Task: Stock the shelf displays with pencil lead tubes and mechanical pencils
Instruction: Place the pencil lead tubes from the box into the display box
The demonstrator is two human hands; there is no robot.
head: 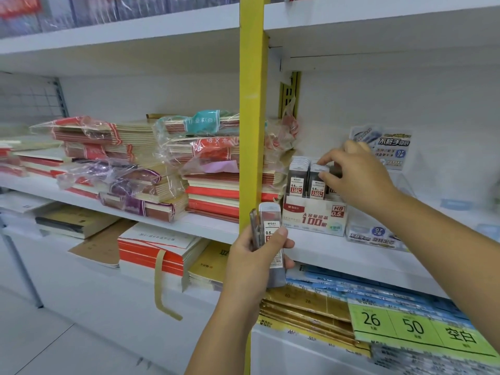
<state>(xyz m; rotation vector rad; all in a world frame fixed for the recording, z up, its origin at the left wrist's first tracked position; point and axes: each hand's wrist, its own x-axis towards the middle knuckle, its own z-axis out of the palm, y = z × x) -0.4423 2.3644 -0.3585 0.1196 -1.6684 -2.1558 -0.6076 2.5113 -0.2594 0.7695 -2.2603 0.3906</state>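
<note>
the white metal shelving [338, 255] filled the frame, its middle board running from the left edge down toward the right. a yellow upright post [251, 131] split the view just left of centre. stacks of red and cream notebooks [135, 169], some in loose clear wrap, covered the board in the left half. a green paper price sign [414, 328] printed 26 and 50 lay at the lower right over blue packets. a white cardboard display box [313, 217] with red print, marked hb 0.5 and 100, stood on the board right of centre, just beside the post. rows of grey pencil lead tubes [297, 180] stood upright in it. the right hand [359, 177], reaching in from the right edge, pinched the white cap of 1 boxed tube [318, 182] between thumb and fingertips. the left hand [254, 263], low at centre, gripped a small bundle of pencil lead tubes [270, 226] upright, thumb pressed across their labels, in front of the post and below the box.
</note>
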